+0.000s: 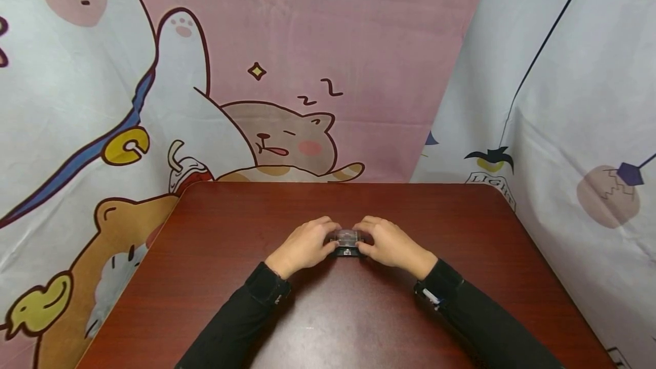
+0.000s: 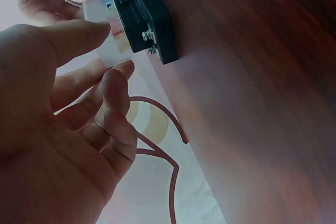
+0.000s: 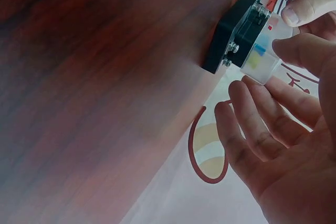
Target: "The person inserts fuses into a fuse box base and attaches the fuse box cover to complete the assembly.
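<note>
Near the far middle of the table, a small device with a black base (image 1: 347, 253) and a clear plastic cover (image 1: 348, 237) sits between both hands. Screw terminals (image 2: 148, 35) of metal stick out along the base, and small bits of red, blue and yellow show through the cover. My left hand (image 1: 303, 245) pinches the cover at its left end, thumb on the near face and fingers behind. From the other end my right hand (image 1: 393, 246) pinches it the same way. Where the far fingertips touch is partly hidden.
The device and hands are over a reddish-brown wooden table (image 1: 215, 255). Behind its far edge hangs a cloth (image 1: 389, 73) with cartoon animals, and a white printed cloth (image 1: 564, 130) hangs along the right side.
</note>
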A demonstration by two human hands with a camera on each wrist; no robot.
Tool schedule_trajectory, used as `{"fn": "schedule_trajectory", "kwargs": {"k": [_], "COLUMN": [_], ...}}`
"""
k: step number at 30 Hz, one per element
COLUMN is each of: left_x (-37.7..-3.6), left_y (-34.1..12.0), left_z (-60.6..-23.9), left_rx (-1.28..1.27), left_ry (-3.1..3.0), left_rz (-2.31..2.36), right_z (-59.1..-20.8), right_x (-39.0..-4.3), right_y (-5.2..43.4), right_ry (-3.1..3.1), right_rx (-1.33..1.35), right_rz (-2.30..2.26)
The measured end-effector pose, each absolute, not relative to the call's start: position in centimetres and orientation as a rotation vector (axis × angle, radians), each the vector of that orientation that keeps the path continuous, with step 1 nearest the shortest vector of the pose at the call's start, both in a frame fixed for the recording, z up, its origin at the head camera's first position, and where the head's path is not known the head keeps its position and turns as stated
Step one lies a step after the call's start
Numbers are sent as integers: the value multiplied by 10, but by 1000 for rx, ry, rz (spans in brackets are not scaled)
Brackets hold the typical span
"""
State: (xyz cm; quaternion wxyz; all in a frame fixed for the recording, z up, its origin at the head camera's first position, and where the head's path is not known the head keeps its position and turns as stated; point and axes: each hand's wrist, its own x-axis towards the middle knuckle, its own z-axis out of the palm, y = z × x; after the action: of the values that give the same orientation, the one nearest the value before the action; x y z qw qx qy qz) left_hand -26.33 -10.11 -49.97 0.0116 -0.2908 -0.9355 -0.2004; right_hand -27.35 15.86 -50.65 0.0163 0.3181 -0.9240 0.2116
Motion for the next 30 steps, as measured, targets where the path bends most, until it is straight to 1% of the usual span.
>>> {"fn": "schedule_trajectory", "kwargs": {"k": [12,30], "left_x": [-265,-266], "left_y": [-100,-98], "left_z": [-503,-503], "left_rx": [-929,-945], "left_ry": [-2909,-2944], "left_rz": [-672,-569], "right_z": [-509,-509], "right_x": [-273,-275], "right_y": [156,154], "right_ry": [-2855,-2859], "right_rx": [1034,1080], "right_rz": [736,658]}}
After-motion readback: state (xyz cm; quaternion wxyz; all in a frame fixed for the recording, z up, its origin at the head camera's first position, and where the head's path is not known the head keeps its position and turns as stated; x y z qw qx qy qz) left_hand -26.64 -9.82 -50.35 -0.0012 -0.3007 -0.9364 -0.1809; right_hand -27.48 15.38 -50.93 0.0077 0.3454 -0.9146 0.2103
